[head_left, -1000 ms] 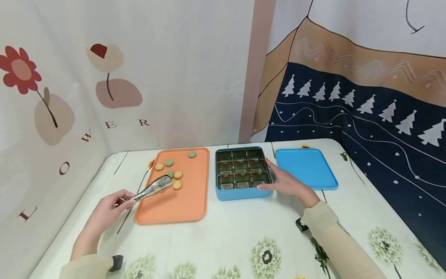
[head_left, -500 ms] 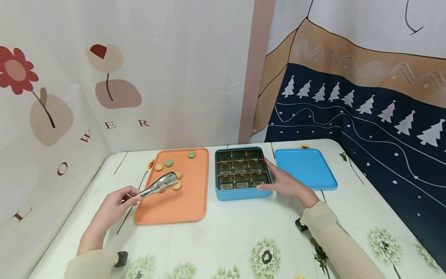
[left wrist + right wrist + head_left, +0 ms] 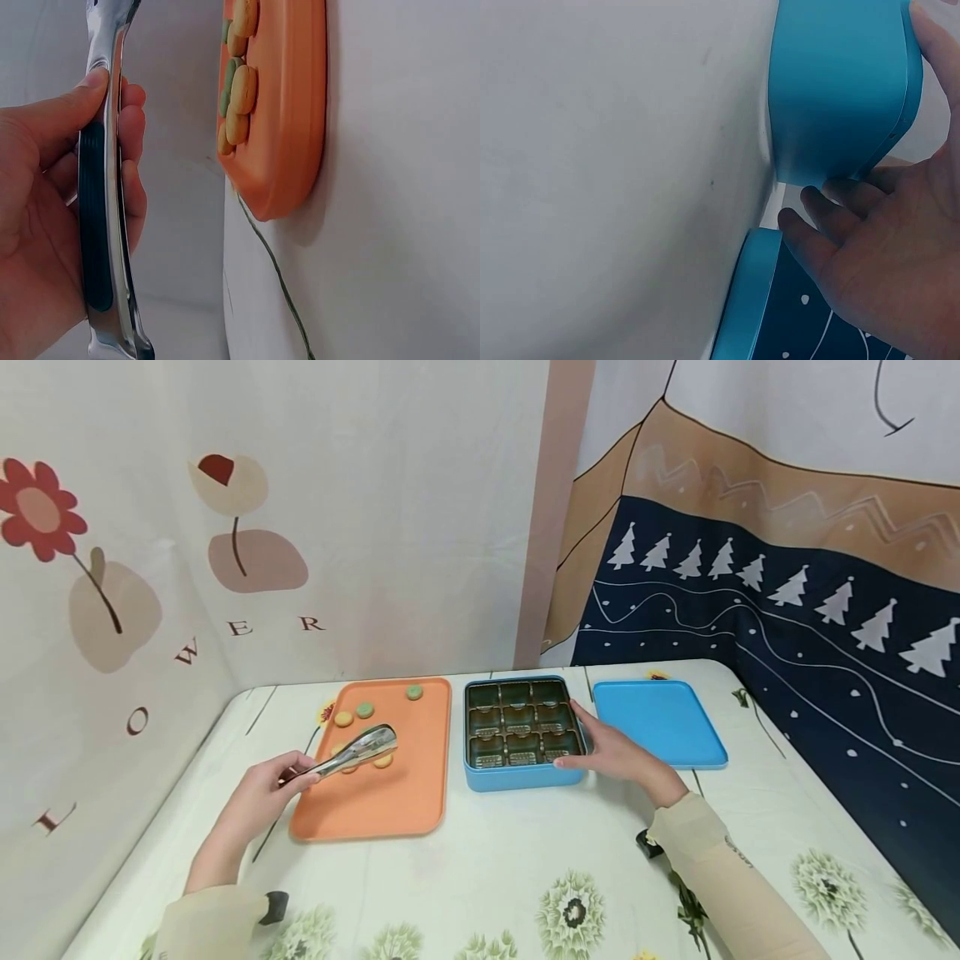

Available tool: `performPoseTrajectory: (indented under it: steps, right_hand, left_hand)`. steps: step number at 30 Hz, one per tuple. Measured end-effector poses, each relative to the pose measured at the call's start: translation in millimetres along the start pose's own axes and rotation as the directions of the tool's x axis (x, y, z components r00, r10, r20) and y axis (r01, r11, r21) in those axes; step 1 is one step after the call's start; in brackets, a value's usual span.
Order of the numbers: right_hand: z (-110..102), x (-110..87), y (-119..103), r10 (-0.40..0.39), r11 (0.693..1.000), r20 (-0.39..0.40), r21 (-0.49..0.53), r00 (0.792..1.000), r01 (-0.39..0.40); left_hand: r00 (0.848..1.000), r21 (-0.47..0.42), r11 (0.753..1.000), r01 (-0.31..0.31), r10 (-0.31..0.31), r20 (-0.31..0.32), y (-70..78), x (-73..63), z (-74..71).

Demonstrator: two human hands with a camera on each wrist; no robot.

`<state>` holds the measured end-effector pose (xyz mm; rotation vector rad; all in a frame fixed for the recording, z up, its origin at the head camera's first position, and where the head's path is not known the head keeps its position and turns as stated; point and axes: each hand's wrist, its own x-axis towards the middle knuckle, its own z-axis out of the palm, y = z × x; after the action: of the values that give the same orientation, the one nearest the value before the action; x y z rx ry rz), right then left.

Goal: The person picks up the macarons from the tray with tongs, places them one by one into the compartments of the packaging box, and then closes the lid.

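In the head view my left hand (image 3: 261, 793) holds metal tongs (image 3: 352, 752), tilted over the orange tray (image 3: 397, 802). The left wrist view shows thumb and fingers wrapped round the tongs' dark-inlaid handle (image 3: 96, 217). Small round macarons lie on the tray, among them a green macaron (image 3: 414, 692) and a yellow macaron (image 3: 343, 719). The tongs cover part of the group, and whether anything is between their tips I cannot tell. My right hand (image 3: 611, 749) rests on a blue box (image 3: 525, 779), thumb at the front rim, fingers along the right side. A compartmented insert (image 3: 517, 720) fills the box.
A flat blue lid (image 3: 660, 722) lies right of the box, close to my right hand. A flowered cloth (image 3: 480, 868) covers the table. Printed curtains (image 3: 405, 527) stand behind and at both sides.
My left hand has moved right and slightly up with the tongs, whose tips have shifted across the macarons toward the tray's right side. The right hand and the box stay where they were.
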<state>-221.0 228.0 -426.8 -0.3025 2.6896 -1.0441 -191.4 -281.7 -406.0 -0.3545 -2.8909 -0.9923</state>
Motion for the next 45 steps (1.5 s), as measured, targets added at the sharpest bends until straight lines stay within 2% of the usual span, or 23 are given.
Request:
performPoseTrajectory:
  steps: [23, 34, 45]
  right_hand:
    - [3, -0.1, 0, 0.001, 1.0, 0.004, 0.006, 1.0, -0.001]
    - [0, 1.6, -1, 0.005, 1.0, 0.009, -0.004, 1.0, -0.005]
    - [0, 1.6, 1, -0.004, 1.0, 0.014, -0.009, 1.0, 0.004]
  left_hand:
    - [0.999, -0.021, 1.0, 0.02, -0.02, 0.029, 15.7, 10.3, 10.0]
    - [0.999, -0.042, 0.998, -0.044, 0.045, 0.02, 23.2, 17.9, 16.7]
    - [0.997, -0.044, 0.997, -0.059, 0.061, 0.045, 34.2, 26.8, 23.5]
